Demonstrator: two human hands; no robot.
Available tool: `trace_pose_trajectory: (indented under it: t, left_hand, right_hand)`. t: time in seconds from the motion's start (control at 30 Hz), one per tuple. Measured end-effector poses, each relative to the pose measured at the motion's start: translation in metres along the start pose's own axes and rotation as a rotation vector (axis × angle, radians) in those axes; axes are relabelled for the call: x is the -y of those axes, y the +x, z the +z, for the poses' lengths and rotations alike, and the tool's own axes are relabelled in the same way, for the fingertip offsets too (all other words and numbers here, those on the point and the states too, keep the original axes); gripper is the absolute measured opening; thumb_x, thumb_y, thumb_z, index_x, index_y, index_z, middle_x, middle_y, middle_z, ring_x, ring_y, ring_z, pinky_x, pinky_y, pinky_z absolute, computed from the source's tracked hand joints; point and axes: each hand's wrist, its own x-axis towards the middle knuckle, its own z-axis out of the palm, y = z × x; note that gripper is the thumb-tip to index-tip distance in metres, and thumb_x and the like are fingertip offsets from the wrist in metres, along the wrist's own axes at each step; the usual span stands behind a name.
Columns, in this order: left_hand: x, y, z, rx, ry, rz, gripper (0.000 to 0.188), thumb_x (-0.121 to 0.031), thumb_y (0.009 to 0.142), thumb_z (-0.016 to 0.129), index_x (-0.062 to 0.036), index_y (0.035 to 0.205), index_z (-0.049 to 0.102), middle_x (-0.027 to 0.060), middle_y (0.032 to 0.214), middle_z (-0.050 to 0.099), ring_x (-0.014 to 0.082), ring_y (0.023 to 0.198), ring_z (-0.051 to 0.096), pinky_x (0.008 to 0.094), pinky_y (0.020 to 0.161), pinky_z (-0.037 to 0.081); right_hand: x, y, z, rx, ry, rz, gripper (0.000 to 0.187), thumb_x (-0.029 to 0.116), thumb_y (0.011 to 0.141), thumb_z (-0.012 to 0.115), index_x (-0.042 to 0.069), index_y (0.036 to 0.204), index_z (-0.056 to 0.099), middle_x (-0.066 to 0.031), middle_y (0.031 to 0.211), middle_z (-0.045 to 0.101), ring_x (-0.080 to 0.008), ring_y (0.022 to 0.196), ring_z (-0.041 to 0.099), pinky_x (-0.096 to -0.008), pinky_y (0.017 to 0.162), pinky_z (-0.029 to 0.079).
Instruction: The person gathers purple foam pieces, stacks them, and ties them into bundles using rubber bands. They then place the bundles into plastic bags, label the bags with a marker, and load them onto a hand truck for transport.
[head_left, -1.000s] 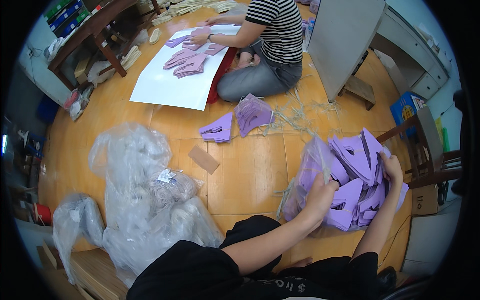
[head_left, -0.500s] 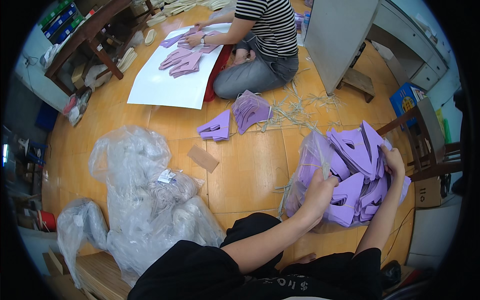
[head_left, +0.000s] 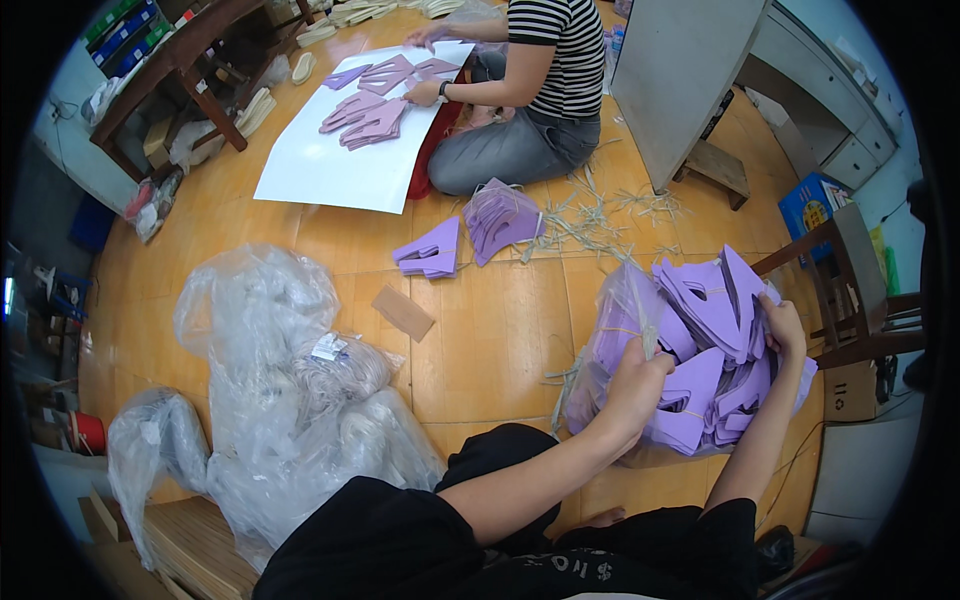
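In front of me on the right stands a clear plastic bag [head_left: 603, 345], filled with stacks of flat purple cut pieces [head_left: 700, 385]. Some stacks have a thin band around them. My left hand [head_left: 637, 385] is closed on the bag's rim at the near left of the stacks. At the far right side, my right hand [head_left: 784, 328] has its fingers curled around the edge of an upright purple stack [head_left: 742, 300]; its fingertips are partly hidden. Beyond the bag, a banded purple bundle [head_left: 500, 222] and a smaller purple stack [head_left: 430, 250] lie on the floor.
A person in a striped shirt [head_left: 555, 60] sits by a white sheet [head_left: 310, 170] holding mauve pieces. Crumpled plastic bags [head_left: 270, 400] lie to my left, beside a brown card [head_left: 402, 313]. Loose straw-like strands [head_left: 590, 225] are scattered beyond. A wooden chair [head_left: 850, 270] stands at right.
My hands stay almost where they were on the bag and stack. The other person's hands have moved apart over the white sheet, and their body has shifted slightly right.
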Motion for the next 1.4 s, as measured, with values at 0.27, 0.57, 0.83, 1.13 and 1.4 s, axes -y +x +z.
trace_pose_trajectory:
  t: [0.27, 0.57, 0.83, 1.13, 1.4]
  left_hand:
    - [-0.0029, -0.0026, 0.0019, -0.015, -0.007, -0.003, 0.037, -0.022, 0.090, 0.057, -0.0007, 0.120, 0.055, 0.0126, 0.107, 0.061, 0.0223, 0.102, 0.057, 0.0352, 0.093, 0.044]
    - [-0.0042, -0.0026, 0.0013, -0.006, -0.024, 0.006, 0.037, -0.020, 0.090, 0.056, 0.0005, 0.120, 0.054, 0.0128, 0.107, 0.061, 0.0211, 0.100, 0.057, 0.0343, 0.092, 0.044]
    - [-0.0039, -0.0026, 0.0002, -0.022, 0.038, -0.008, 0.042, -0.023, 0.090, 0.056, 0.0004, 0.126, 0.054, 0.0138, 0.110, 0.063, 0.0230, 0.105, 0.058, 0.0358, 0.095, 0.044]
    - [-0.0026, -0.0008, 0.0002, -0.005, 0.005, -0.006, 0.038, -0.022, 0.091, 0.056, -0.0001, 0.122, 0.055, 0.0136, 0.109, 0.063, 0.0227, 0.103, 0.059, 0.0362, 0.094, 0.044]
    - [-0.0043, -0.0020, 0.0005, -0.011, 0.013, -0.005, 0.038, -0.022, 0.091, 0.056, -0.0004, 0.122, 0.055, 0.0129, 0.108, 0.063, 0.0223, 0.101, 0.058, 0.0357, 0.093, 0.044]
  right_hand:
    - [0.0009, -0.0014, 0.0011, -0.007, 0.005, 0.005, 0.056, 0.046, 0.098, 0.063, 0.002, 0.066, 0.051, -0.0060, 0.045, 0.050, -0.0171, 0.031, 0.044, -0.0335, 0.031, 0.029]
    - [-0.0006, 0.0011, -0.0010, 0.010, -0.040, 0.031, 0.052, 0.046, 0.099, 0.062, 0.001, 0.075, 0.053, -0.0063, 0.048, 0.051, -0.0173, 0.032, 0.045, -0.0334, 0.031, 0.030]
    - [-0.0008, 0.0004, 0.0001, 0.029, 0.010, -0.007, 0.052, 0.042, 0.101, 0.061, 0.005, 0.066, 0.051, -0.0030, 0.047, 0.049, -0.0157, 0.030, 0.045, -0.0322, 0.029, 0.028]
    - [0.0034, -0.0019, 0.0009, 0.001, -0.009, 0.014, 0.052, 0.044, 0.099, 0.063, 0.002, 0.069, 0.052, -0.0059, 0.047, 0.051, -0.0174, 0.031, 0.046, -0.0329, 0.030, 0.030]
    - [-0.0003, 0.0000, 0.0008, 0.002, -0.006, 0.008, 0.052, 0.045, 0.099, 0.063, 0.002, 0.073, 0.051, -0.0059, 0.047, 0.051, -0.0172, 0.031, 0.045, -0.0332, 0.030, 0.030]
